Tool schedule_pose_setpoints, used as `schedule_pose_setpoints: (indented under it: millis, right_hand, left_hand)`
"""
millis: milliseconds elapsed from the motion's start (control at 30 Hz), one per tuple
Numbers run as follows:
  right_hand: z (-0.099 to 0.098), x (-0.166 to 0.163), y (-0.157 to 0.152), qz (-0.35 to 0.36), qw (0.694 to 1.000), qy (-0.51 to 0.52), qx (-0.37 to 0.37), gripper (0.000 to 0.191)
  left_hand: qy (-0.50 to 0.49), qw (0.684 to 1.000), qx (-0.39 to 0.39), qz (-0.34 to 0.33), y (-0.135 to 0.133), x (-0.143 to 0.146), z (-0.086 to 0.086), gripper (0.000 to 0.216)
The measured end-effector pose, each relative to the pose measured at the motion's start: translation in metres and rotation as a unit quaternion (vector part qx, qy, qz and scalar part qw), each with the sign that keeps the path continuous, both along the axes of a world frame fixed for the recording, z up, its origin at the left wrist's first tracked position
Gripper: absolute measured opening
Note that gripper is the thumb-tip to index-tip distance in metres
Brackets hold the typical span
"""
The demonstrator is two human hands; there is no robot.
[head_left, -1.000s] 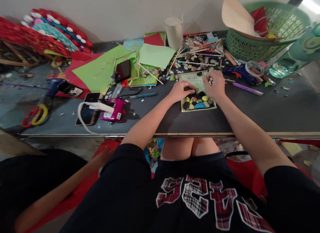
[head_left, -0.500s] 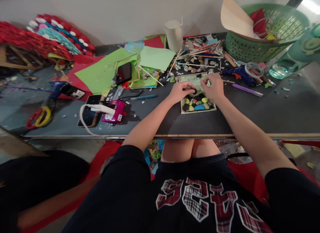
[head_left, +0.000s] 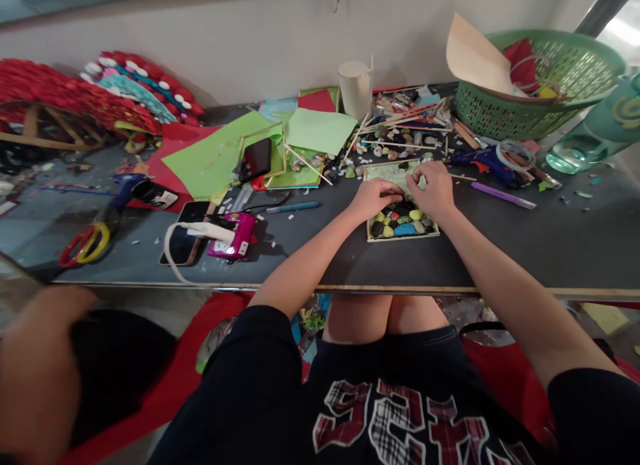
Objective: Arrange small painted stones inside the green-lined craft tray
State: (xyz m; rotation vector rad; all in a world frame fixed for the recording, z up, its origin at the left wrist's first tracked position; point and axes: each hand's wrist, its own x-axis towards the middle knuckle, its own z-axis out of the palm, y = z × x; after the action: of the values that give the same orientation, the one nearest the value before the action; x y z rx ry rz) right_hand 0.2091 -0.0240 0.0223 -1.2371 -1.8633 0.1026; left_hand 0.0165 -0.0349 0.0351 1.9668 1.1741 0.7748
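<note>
A shallow frame point(head_left: 404, 238) with a pale green back lies on the table, its near half filled with yellow, black and red pebbles and one blue pebble point(head_left: 405, 230). My left hand point(head_left: 376, 200) reaches over the frame's left side, thumb and fingers closed at a black pebble among the dark ones. From the right, my right hand point(head_left: 435, 190) bends over the frame with thumb and forefinger pinched together. What the right fingertips hold, if anything, is too small to make out. Sticks and loose pebbles point(head_left: 393, 133) lie behind the frame.
Right of the frame are a purple pen point(head_left: 503, 195), a blue glue gun point(head_left: 483, 160), a green basket point(head_left: 530, 115) and a water bottle point(head_left: 575, 148). To the left lie a pink power adapter point(head_left: 239, 235), phones, scissors point(head_left: 86, 245) and coloured paper. Another person's arm point(head_left: 43, 365) is at far left.
The view has tilted, so the table sits lower in the picture. My hands stay over the frame with only small finger movements. The other person's arm has risen at the left.
</note>
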Motion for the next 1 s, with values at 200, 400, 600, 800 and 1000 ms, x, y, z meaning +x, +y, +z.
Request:
schedule_pose_setpoints:
  millis: [200, 400, 600, 800, 1000]
  right_hand:
    - [0.0005, -0.0007, -0.0009, 0.005, 1.0, 0.002, -0.004, 0.028]
    - [-0.0005, -0.002, -0.0011, -0.001, 1.0, -0.002, 0.007, 0.028]
    - [-0.0022, -0.0012, 0.0004, -0.005, 1.0, -0.003, 0.004, 0.026]
    - [-0.0008, -0.0016, -0.0007, 0.0, 1.0, 0.005, -0.007, 0.027]
    - [-0.0003, -0.0006, -0.0009, 0.0, 1.0, 0.008, -0.01, 0.028]
  left_hand:
    - [0.046, 0.998, 0.038, 0.013, -0.0017, 0.0007, -0.0009, 0.011]
    - [0.092, 0.991, 0.095, 0.013, 0.0016, 0.0031, -0.0054, 0.006]
    - [0.098, 0.99, 0.099, 0.006, -0.0014, 0.0043, -0.0045, 0.004]
    - [0.086, 0.992, 0.095, 0.004, -0.005, 0.0046, -0.0049, 0.007]
    - [0.052, 0.995, 0.075, 0.029, -0.0036, -0.0004, -0.0064, 0.022]
